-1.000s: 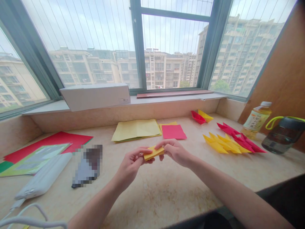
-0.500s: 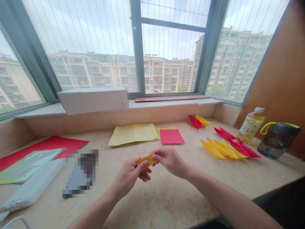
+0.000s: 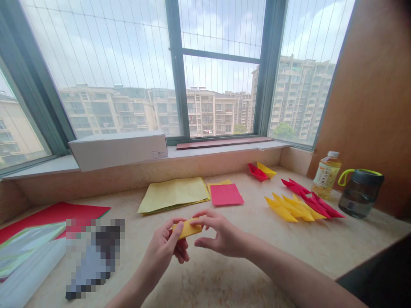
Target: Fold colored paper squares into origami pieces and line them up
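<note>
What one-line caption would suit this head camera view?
Left hand pinches a folded yellow paper beside the open right hand, over a marble counter with red and yellow folded papers beyond.

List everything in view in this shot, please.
folded paper: one, yellow, in left hand
paper boats: two, red and yellow, back of counter
folded paper pieces: several, yellow and red, right of counter
paper stack: one, pale yellow, back centre
paper square: one, pink-red, beside stack
paper sheet: one, red, counter's left
plastic bottle: one, amber liquid, right
lidded flask: one, grey, far right
cardboard box: one, white, on windowsill
blurred object: one, pixelated, left
left hand: holding the folded paper
right hand: fingers spread beside it
</note>
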A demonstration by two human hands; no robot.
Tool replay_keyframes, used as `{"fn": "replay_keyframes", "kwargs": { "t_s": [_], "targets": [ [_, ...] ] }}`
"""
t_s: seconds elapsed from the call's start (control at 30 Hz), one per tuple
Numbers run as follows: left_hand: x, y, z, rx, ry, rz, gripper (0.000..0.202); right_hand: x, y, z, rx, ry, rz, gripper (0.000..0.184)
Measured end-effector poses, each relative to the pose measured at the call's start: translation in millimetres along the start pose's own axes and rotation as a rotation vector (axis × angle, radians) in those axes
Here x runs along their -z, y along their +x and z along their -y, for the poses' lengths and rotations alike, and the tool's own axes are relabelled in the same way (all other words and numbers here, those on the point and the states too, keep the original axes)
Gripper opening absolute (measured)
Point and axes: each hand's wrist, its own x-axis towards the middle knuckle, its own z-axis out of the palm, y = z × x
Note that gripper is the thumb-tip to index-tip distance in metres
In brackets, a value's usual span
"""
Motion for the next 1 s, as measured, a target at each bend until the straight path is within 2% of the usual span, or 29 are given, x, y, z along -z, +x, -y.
{"fn": "replay_keyframes", "kwargs": {
  "t_s": [0.1,0.13,0.27,0.47,0.73,0.87,1.0],
  "targets": [
    [-1.5,-3,0,0.032,-0.009,0.019,0.064,-3,0,-1,-0.037,-0.045,-0.004,0.023],
    [-2.7,-4,-1,0.032,-0.008,0.032,0.064,-4,0,-1,-0.061,-0.061,-0.004,0.022],
    [-5.6,-8,-1,0.007,0.03,0.143,0.056,-7,-4,-4,-0.159,-0.102,-0.067,0.04],
    [-1.6,-4,6,-0.031,-0.022,0.166,0.051,-9,-11,-16,-0.186,-0.028,-0.131,0.033],
    [-3.2,-7,10,-0.084,-0.042,0.208,0.053,-4,-13,-9,-0.077,-0.084,0.069,0.035],
    [-1.7,-10,5,-0.057,-0.003,0.24,0.055,-3,-10,-3,-0.095,-0.094,0.059,0.036],
    [-0.8,-12,3,-0.01,0.013,0.234,0.052,-4,-13,-9,-0.139,-0.086,0.015,0.036]
  ]
}}
